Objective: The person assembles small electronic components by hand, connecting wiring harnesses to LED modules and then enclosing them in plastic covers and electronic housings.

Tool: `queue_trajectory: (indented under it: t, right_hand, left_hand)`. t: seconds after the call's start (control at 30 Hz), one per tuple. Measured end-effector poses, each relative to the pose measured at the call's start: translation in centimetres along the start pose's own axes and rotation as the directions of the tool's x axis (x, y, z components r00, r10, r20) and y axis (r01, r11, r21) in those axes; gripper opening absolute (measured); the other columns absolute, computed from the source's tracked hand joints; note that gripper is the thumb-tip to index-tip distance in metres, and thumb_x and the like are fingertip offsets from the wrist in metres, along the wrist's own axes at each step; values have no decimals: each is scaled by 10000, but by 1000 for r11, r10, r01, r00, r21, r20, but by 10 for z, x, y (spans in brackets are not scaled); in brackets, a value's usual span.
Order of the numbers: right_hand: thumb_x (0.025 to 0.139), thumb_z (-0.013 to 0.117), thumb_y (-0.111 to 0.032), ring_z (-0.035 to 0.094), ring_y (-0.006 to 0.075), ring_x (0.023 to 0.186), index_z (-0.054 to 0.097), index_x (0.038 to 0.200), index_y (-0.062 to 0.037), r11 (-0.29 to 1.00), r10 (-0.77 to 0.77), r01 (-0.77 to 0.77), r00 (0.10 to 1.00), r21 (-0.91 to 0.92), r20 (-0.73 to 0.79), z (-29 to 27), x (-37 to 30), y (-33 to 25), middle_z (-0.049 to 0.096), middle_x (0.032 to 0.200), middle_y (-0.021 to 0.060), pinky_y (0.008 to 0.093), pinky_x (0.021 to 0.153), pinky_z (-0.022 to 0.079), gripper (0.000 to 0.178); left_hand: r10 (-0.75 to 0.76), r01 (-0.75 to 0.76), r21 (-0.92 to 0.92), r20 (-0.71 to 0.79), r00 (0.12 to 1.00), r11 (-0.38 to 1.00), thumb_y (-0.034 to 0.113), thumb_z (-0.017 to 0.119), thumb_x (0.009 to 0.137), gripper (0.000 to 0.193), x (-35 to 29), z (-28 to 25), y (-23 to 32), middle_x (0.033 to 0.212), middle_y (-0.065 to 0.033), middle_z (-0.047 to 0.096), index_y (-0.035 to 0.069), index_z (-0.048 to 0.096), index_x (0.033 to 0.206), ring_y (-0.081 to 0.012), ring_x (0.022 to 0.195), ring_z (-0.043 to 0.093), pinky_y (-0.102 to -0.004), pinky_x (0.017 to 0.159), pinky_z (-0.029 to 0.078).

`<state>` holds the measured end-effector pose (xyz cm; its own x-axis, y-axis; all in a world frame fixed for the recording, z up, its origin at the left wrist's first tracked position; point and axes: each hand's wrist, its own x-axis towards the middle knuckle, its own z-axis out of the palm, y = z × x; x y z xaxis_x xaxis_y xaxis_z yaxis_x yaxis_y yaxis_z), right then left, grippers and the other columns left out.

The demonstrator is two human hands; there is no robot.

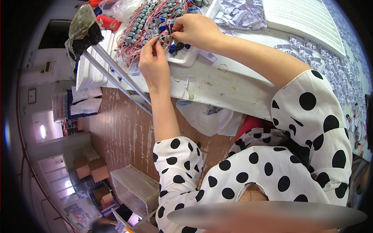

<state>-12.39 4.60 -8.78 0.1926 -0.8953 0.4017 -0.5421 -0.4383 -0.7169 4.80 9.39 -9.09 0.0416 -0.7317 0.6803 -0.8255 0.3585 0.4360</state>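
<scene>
On my remote feed I've got left hand (152,60) and right hand (197,31) close together, fingers bent, tips nearly meeting, can't tell what's gripped, at the red-wired grey motors (134,29) heaped on the white table (237,83), white tray (189,60) corner just below.

Black-dotted white on the sleeves (328,149). Red on the wires (130,50) left of the right grip (200,32), blue on parts (172,49) beside it, white on the counter (229,87).
</scene>
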Motion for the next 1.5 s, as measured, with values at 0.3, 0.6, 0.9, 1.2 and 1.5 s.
queue_trajectory:
  t: [0.3,0.6,0.9,1.2,1.5]
  right_hand:
    - [846,724,-315,734,263,861,763,990,-89,999,25,-25,1000,-31,-3,1,-3,4,766,905,76,385,754,563,271]
    - [863,723,-348,742,261,862,772,1026,-82,990,142,-141,989,-24,36,-9,-3,10,772,940,88,370,776,574,316]
    - [869,715,-320,731,238,855,746,1005,-29,996,74,-68,993,64,-93,-19,-8,24,752,939,110,352,790,568,323]
    - [829,733,-193,672,353,856,682,896,13,985,-36,87,946,146,-323,-26,-8,24,662,911,187,424,761,544,223]
    - [864,735,-171,675,338,853,698,930,-7,985,-104,147,919,85,-381,-39,-8,20,668,919,171,406,748,538,181]
  left_hand:
    - [-112,115,-53,65,992,992,63,641,969,160,-5,-1,9,982,-161,718,2,716,1096,-310,871,705,-406,753,561]
    - [168,-181,86,146,975,980,44,661,930,134,12,2,-1,966,-134,697,22,738,1036,-311,857,687,-419,742,545]
    - [-84,188,-437,247,965,880,-6,652,948,122,18,15,-10,1057,-117,707,-7,675,1068,-207,893,707,-321,786,563]
    - [258,-258,129,12,966,958,110,767,872,269,6,10,30,955,-107,670,35,650,1102,-257,912,676,-380,813,554]
    - [5,-9,-39,-93,996,999,45,687,899,168,4,5,3,946,-122,662,17,687,1065,-217,788,681,-367,742,563]
